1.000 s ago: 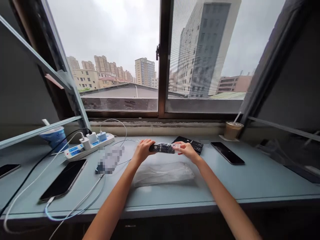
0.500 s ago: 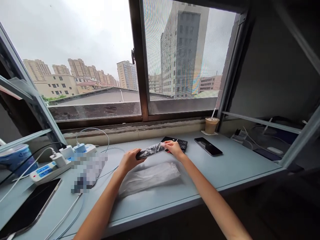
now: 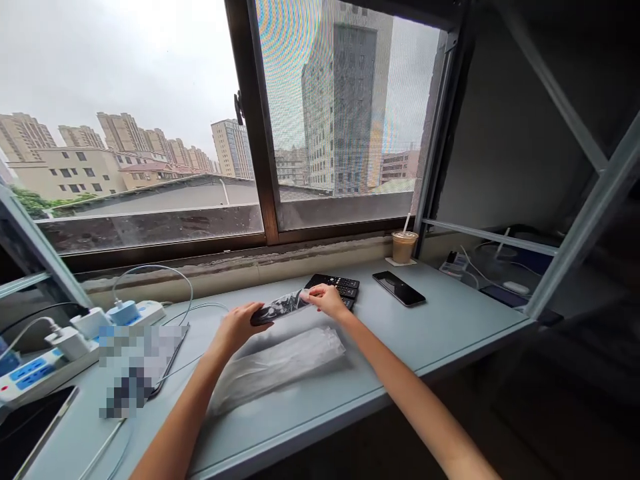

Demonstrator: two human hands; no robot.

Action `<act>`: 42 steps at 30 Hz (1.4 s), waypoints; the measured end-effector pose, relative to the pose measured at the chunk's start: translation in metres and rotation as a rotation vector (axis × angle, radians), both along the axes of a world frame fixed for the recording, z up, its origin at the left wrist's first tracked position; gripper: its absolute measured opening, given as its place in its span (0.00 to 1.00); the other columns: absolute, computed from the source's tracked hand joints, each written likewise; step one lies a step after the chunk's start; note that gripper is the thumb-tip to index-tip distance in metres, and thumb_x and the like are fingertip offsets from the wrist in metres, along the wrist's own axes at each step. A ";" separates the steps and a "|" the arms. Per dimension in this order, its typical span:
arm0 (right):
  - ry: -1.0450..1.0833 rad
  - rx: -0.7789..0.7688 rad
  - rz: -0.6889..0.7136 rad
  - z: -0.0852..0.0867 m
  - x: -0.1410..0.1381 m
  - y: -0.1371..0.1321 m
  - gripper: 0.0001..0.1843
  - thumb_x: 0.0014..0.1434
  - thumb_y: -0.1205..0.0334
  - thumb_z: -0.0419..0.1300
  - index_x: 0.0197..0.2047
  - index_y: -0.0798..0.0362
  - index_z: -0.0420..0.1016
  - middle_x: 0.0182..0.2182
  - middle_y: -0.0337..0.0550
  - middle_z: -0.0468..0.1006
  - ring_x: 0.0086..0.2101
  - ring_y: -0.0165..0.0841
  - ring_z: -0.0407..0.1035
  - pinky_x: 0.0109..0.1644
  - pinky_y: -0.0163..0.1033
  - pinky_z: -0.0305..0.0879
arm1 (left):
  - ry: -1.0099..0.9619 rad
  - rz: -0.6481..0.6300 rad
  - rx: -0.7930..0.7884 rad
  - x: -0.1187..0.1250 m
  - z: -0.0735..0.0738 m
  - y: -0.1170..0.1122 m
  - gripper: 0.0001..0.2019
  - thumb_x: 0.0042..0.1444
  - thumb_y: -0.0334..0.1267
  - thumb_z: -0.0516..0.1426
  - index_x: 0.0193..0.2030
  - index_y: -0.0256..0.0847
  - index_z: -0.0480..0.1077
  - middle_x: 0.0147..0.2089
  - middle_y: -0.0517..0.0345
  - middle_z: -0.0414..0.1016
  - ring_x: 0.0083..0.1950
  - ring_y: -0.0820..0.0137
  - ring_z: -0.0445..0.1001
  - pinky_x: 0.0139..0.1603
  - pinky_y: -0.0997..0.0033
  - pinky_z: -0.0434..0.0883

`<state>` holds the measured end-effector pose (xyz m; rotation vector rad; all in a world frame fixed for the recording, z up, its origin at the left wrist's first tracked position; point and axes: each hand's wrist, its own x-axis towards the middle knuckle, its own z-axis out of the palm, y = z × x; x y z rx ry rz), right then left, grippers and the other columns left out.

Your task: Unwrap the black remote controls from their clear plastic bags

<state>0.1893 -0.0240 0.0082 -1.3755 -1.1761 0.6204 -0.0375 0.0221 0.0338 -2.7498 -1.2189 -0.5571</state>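
Note:
My left hand (image 3: 237,326) grips the near end of a black remote wrapped in clear plastic (image 3: 281,306), held a little above the grey-blue desk (image 3: 450,327). My right hand (image 3: 327,299) pinches the plastic at its far end. Below the hands lies a stack of clear plastic bags (image 3: 280,365). Just behind my right hand rest two black remotes (image 3: 336,287) side by side.
A black phone (image 3: 399,288) and an iced coffee cup with a straw (image 3: 404,245) stand at the back right. At the left are a white power strip with chargers (image 3: 47,350), cables and another phone (image 3: 27,433). A metal shelf frame (image 3: 583,220) borders the right.
The view has swung right, shifting everything leftward in frame. Both hands keep hold of the wrapped remote, which now tilts with its left end lower.

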 end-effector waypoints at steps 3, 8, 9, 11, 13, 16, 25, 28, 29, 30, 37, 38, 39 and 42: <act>0.032 0.016 -0.022 0.005 0.000 -0.003 0.15 0.40 0.53 0.65 0.26 0.58 0.77 0.37 0.46 0.75 0.24 0.25 0.66 0.18 0.27 0.58 | -0.027 0.005 -0.006 -0.001 0.002 -0.002 0.16 0.49 0.50 0.53 0.41 0.46 0.70 0.39 0.59 0.77 0.38 0.66 0.73 0.36 0.74 0.64; 0.117 0.014 -0.055 0.015 0.000 -0.009 0.17 0.40 0.53 0.65 0.30 0.57 0.76 0.36 0.45 0.75 0.25 0.25 0.66 0.20 0.28 0.59 | -0.064 0.067 0.001 -0.003 -0.002 0.003 0.17 0.47 0.49 0.54 0.43 0.48 0.70 0.38 0.60 0.77 0.37 0.66 0.74 0.34 0.75 0.64; 0.145 0.032 -0.062 0.016 0.001 -0.009 0.17 0.40 0.52 0.65 0.31 0.56 0.76 0.37 0.45 0.74 0.25 0.25 0.66 0.21 0.28 0.60 | -0.067 0.087 0.004 -0.004 -0.002 0.004 0.17 0.47 0.49 0.54 0.43 0.48 0.70 0.39 0.60 0.77 0.37 0.66 0.74 0.33 0.76 0.64; 0.185 0.088 -0.089 0.017 0.001 -0.010 0.17 0.40 0.51 0.64 0.30 0.56 0.75 0.40 0.44 0.73 0.25 0.23 0.65 0.21 0.28 0.60 | -0.070 0.123 0.004 -0.004 -0.003 0.004 0.17 0.48 0.50 0.54 0.44 0.48 0.69 0.39 0.59 0.77 0.37 0.66 0.74 0.32 0.76 0.64; 0.212 0.127 -0.126 0.018 0.002 -0.009 0.18 0.41 0.50 0.63 0.29 0.56 0.74 0.39 0.43 0.72 0.24 0.22 0.64 0.21 0.28 0.59 | -0.074 0.149 -0.005 -0.003 -0.002 0.003 0.18 0.48 0.51 0.54 0.45 0.47 0.69 0.40 0.58 0.76 0.37 0.65 0.74 0.32 0.75 0.64; 0.254 0.135 -0.157 0.018 0.004 -0.009 0.19 0.47 0.47 0.58 0.34 0.55 0.71 0.31 0.40 0.71 0.22 0.23 0.63 0.19 0.28 0.57 | -0.078 0.182 -0.015 -0.003 0.000 0.000 0.21 0.49 0.52 0.54 0.48 0.45 0.67 0.40 0.55 0.76 0.38 0.63 0.73 0.32 0.73 0.64; 0.502 0.208 -0.449 0.030 0.013 -0.013 0.11 0.57 0.54 0.46 0.39 0.50 0.61 0.29 0.35 0.69 0.13 0.22 0.57 0.14 0.30 0.55 | -0.153 0.322 0.123 -0.009 0.007 0.000 0.18 0.57 0.49 0.46 0.40 0.42 0.72 0.38 0.51 0.75 0.45 0.59 0.69 0.39 0.67 0.64; 0.566 0.227 -0.491 0.031 0.018 -0.013 0.10 0.57 0.58 0.45 0.40 0.50 0.61 0.32 0.36 0.73 0.12 0.21 0.55 0.12 0.30 0.50 | -0.183 0.389 0.120 -0.011 0.010 -0.001 0.21 0.59 0.47 0.41 0.41 0.40 0.71 0.34 0.48 0.74 0.45 0.56 0.68 0.42 0.63 0.63; 0.582 0.228 -0.492 0.031 0.019 -0.013 0.10 0.56 0.60 0.44 0.41 0.50 0.60 0.33 0.37 0.74 0.11 0.21 0.54 0.12 0.30 0.49 | -0.199 0.394 0.104 -0.011 0.011 -0.001 0.22 0.60 0.47 0.40 0.41 0.40 0.71 0.32 0.48 0.73 0.45 0.56 0.68 0.43 0.62 0.63; 0.589 0.229 -0.494 0.030 0.021 -0.013 0.11 0.56 0.61 0.44 0.41 0.51 0.60 0.34 0.37 0.74 0.11 0.21 0.54 0.12 0.30 0.48 | -0.222 0.396 0.080 -0.011 0.012 -0.002 0.23 0.60 0.46 0.38 0.41 0.40 0.71 0.31 0.48 0.73 0.44 0.56 0.68 0.42 0.62 0.63; 0.384 0.197 -0.522 0.028 0.027 -0.015 0.15 0.56 0.58 0.43 0.45 0.52 0.60 0.42 0.42 0.74 0.13 0.20 0.56 0.15 0.29 0.54 | -0.342 0.374 -0.077 -0.004 0.016 -0.007 0.23 0.59 0.48 0.37 0.39 0.40 0.70 0.31 0.50 0.72 0.39 0.59 0.69 0.36 0.66 0.64; 0.351 0.168 -0.505 0.028 0.026 -0.015 0.16 0.56 0.59 0.42 0.46 0.52 0.60 0.43 0.43 0.74 0.13 0.20 0.57 0.15 0.29 0.55 | -0.320 0.351 -0.085 -0.002 0.015 -0.007 0.22 0.58 0.49 0.39 0.38 0.40 0.69 0.33 0.50 0.73 0.40 0.60 0.69 0.37 0.66 0.64; 0.321 0.134 -0.486 0.027 0.024 -0.016 0.16 0.56 0.59 0.41 0.46 0.52 0.60 0.43 0.43 0.74 0.13 0.20 0.58 0.15 0.29 0.55 | -0.286 0.319 -0.098 0.001 0.013 -0.008 0.22 0.58 0.49 0.39 0.38 0.41 0.69 0.35 0.51 0.73 0.41 0.60 0.69 0.38 0.66 0.64; 0.250 0.027 -0.410 0.027 0.015 -0.015 0.16 0.56 0.62 0.41 0.45 0.51 0.63 0.41 0.42 0.74 0.14 0.21 0.60 0.15 0.30 0.57 | -0.138 0.240 -0.149 0.008 0.007 -0.012 0.23 0.57 0.49 0.39 0.35 0.41 0.71 0.41 0.51 0.72 0.44 0.60 0.68 0.43 0.63 0.64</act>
